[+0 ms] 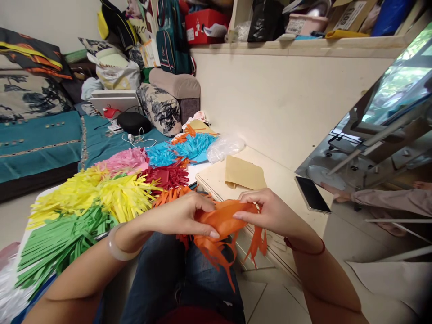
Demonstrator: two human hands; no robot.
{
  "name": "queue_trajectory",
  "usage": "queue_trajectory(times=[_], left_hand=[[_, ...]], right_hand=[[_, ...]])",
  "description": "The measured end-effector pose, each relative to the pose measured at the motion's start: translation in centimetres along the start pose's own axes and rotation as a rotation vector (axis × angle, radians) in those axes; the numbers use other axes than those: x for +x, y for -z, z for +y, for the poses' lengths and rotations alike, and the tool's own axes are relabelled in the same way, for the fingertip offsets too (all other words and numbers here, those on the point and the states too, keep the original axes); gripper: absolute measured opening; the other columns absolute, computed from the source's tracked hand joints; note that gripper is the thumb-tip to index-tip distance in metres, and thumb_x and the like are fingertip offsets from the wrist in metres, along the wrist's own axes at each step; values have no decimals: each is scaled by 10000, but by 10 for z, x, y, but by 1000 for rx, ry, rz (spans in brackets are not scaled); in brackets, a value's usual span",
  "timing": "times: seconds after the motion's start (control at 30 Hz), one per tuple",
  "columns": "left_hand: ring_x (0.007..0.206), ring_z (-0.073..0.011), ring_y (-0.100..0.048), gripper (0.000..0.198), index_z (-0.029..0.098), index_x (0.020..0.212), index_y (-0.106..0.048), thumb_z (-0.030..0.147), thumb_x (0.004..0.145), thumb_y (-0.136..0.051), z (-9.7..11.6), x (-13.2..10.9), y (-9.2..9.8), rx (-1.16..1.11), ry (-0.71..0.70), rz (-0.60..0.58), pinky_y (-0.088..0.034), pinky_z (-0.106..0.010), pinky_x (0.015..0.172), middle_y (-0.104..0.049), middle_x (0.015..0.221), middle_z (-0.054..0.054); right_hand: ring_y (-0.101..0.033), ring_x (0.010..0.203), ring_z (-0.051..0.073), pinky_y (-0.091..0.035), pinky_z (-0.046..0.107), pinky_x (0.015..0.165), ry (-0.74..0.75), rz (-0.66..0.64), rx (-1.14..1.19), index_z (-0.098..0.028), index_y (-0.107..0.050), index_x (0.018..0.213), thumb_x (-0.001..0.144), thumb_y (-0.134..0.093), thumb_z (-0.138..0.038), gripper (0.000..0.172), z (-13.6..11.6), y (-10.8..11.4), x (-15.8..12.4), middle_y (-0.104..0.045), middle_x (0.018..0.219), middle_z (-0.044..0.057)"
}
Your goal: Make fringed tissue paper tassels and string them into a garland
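An orange fringed paper piece [221, 225] is held over my lap, its cut strips hanging down. My left hand [184, 216] is closed on its left side, thumb pressing on the paper. My right hand [270, 211] pinches its upper right edge. Just to the left lie piles of fringed paper: yellow [97, 193], green [64, 238], red [168, 176], pink [124, 159] and blue [182, 150].
A brown envelope [243, 173] and a phone [312, 194] lie on the low wooden board [280, 180] ahead. A crumpled clear plastic bag [224, 147] sits behind. Another person's arm [378, 198] rests at right. A teal couch [40, 144] with cushions stands at left.
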State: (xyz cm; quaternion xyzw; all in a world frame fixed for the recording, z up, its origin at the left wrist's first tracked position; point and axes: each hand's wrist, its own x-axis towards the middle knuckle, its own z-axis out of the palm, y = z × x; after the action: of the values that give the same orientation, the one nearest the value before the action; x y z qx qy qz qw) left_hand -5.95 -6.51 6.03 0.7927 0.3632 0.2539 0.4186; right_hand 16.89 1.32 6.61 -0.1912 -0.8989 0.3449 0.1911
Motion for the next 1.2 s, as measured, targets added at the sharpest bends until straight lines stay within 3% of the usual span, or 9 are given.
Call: queue_trajectory(times=[0.1, 0.23, 0.43, 0.57, 0.8, 0.93, 1.07, 1.2], left_hand=[[582, -83, -378, 384, 143, 554, -464, 364, 797, -661, -4, -4, 2, -46, -4, -48, -309, -200, 525, -402, 581, 38], [524, -71, -355, 378, 136, 556, -493, 375, 820, -619, -8, -8, 7, -99, 90, -169, -288, -200, 478, -405, 545, 39], [588, -75, -397, 275, 145, 695, -499, 350, 822, -632, 1, -6, 0, 10, 77, 190, -331, -182, 532, -452, 643, 36], [575, -72, -402, 259, 156, 704, -476, 327, 835, -621, 3, -6, -9, 28, 77, 329, -338, -178, 529, -453, 633, 43], [558, -59, -408, 280, 155, 689, -479, 330, 821, -653, 4, -12, -14, -25, 74, 422, -335, -173, 513, -481, 650, 40], [545, -58, -397, 224, 181, 803, -460, 313, 842, -636, 6, -13, -17, -137, 59, 416, -326, -162, 495, -438, 638, 62], [533, -63, -383, 206, 205, 928, -433, 309, 870, -602, 5, -14, -18, -209, 51, 379, -322, -160, 481, -421, 643, 71], [592, -72, -438, 131, 180, 915, -525, 288, 878, -589, 7, -16, -14, -68, 15, 389, -368, -169, 528, -513, 743, 21]], right_hand=[[-465, 586, 91, -367, 226, 564, -9, 21, -17, -153, -599, 660, 839, -644, -364, 280, -1, 0, -1, -532, 603, -25], [-474, 586, 105, -354, 242, 543, -59, 91, -75, -149, -587, 614, 826, -655, -401, 336, -1, 1, -3, -544, 598, -6], [-488, 582, 109, -369, 241, 544, -8, 136, -109, -152, -590, 599, 809, -681, -368, 315, -3, -4, -4, -567, 595, 3], [-492, 564, 98, -373, 224, 516, -5, 224, -68, -153, -632, 678, 801, -690, -375, 260, -6, -4, -6, -592, 619, -2], [-492, 553, 97, -391, 216, 505, -6, 340, -7, -167, -593, 683, 824, -653, -323, 218, -7, -10, -5, -582, 619, -6], [-413, 512, 74, -337, 203, 472, 19, 409, -43, -184, -517, 693, 798, -658, -260, 192, -9, -12, -4, -502, 585, -41], [-436, 521, 76, -346, 198, 476, -5, 406, 37, -193, -490, 714, 790, -663, -262, 201, -12, -14, -4, -496, 602, -43], [-417, 457, 68, -330, 185, 429, -99, 362, 245, -212, -478, 859, 798, -663, -280, 207, -12, -14, -4, -499, 567, -66]])
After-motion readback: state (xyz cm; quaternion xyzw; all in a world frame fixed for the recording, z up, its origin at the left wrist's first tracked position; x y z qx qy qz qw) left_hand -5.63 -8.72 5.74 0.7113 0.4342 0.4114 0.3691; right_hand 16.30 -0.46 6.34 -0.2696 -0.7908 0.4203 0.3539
